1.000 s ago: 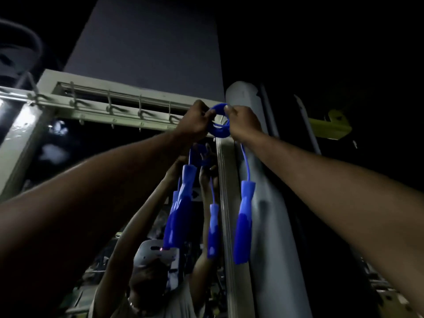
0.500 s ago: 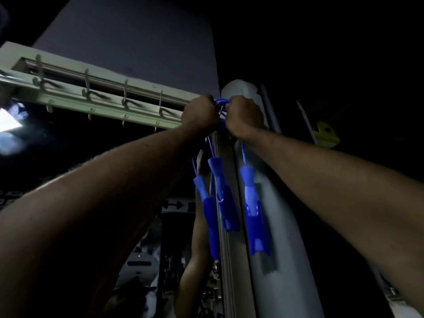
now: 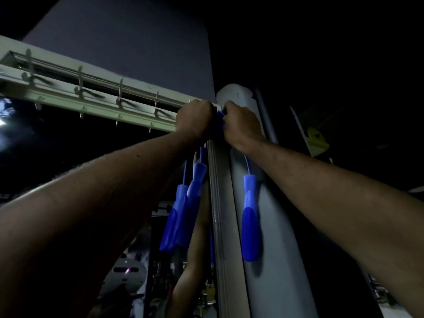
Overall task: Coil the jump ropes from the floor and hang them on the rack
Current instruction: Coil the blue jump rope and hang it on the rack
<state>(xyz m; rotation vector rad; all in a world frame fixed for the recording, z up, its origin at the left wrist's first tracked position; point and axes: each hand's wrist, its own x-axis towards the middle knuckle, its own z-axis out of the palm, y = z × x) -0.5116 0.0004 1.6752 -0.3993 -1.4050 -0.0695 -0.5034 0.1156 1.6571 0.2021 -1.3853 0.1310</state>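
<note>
Both arms reach up to the right end of the rack (image 3: 91, 104). There the left hand (image 3: 195, 120) and the right hand (image 3: 241, 125) meet, knuckles toward the camera, each curled tight round the top of the coiled blue jump rope (image 3: 220, 118). Only a sliver of the coil shows between them. Two handles (image 3: 183, 207) hang close together below the left wrist, and a single handle (image 3: 251, 216) dangles under the right wrist against the grey post (image 3: 280, 226); I cannot tell which handles belong to this rope. The hands hide whether the coil sits over a hook. The nearest visible hook (image 3: 157, 109), just left of the left hand, is bare. The main risk is probably letting go too soon: if only some loops catch the hook, the weight of the hanging handles could drag the rest off and the coil would spill open and drop. The dim light and the blocked view mean the seating must be felt rather than seen. A quick release could also set the handles swinging and tug the loops loose.
</note>
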